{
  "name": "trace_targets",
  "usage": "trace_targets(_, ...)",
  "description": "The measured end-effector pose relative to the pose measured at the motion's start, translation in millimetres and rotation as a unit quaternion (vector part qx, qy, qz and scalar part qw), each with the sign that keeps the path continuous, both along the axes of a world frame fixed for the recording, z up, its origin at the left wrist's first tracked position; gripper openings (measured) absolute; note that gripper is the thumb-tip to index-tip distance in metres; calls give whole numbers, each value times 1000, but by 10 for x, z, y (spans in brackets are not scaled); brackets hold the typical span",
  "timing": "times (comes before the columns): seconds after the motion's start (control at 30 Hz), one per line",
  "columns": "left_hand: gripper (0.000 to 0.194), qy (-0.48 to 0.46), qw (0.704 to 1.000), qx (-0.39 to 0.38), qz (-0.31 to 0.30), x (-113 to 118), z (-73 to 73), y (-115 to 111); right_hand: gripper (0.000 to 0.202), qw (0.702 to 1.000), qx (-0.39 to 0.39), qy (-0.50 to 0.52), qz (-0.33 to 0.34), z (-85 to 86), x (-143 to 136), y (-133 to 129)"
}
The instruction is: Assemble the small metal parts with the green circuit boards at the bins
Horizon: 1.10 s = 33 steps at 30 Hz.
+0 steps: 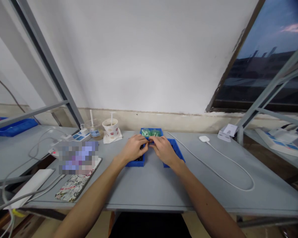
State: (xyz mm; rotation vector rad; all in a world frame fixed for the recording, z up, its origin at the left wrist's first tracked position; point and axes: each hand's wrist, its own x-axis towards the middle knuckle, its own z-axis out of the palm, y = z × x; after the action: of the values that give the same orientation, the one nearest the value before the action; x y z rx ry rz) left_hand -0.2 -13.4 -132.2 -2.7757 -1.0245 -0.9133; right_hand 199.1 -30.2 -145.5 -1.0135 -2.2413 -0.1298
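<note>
Meeting just in front of the rear tray (157, 129), the left hand (134, 147) and the right hand (163, 149) had fingers curled and thumbs tucked in, tips close together; whether anything small sat pinched between them, I couldn't tell! Green packets (151, 132) filled the rear tray. Nearer the person and to its left, a second blue tray (138, 164) held small dark pieces (140, 158), partly hidden by the left hand; nearer and to its right, a third blue tray (180, 155) showed from behind the right hand. Well left of the rear tray stood a paper cup (111, 130) on a napkin (109, 140). And well to the rear tray's right lay a white charger (204, 139), its cable (253, 183) looping back toward that tray.
</note>
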Motion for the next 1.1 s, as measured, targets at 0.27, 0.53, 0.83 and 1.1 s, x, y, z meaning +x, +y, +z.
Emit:
trace_targets(0.27, 20, 4, 1000, 0, -4, 8, 6, -11, 9, 1000, -10, -8, -6, -5, 8, 16)
trace_targets(0.53, 22, 5, 1000, -7, -7, 13, 15, -22, 15, 1000, 3, -18, -15, 2, 0, -1)
trace_targets(0.83, 26, -34, 995, 8, 90, -48, -9, 64, 29, 991, 33, 22, -127, 145, 272, 70)
trace_targets(1.1, 36, -1, 978, -12, 208, -158, -155, 192, 40, 970, 34, 54, -234, 169, 484, 139)
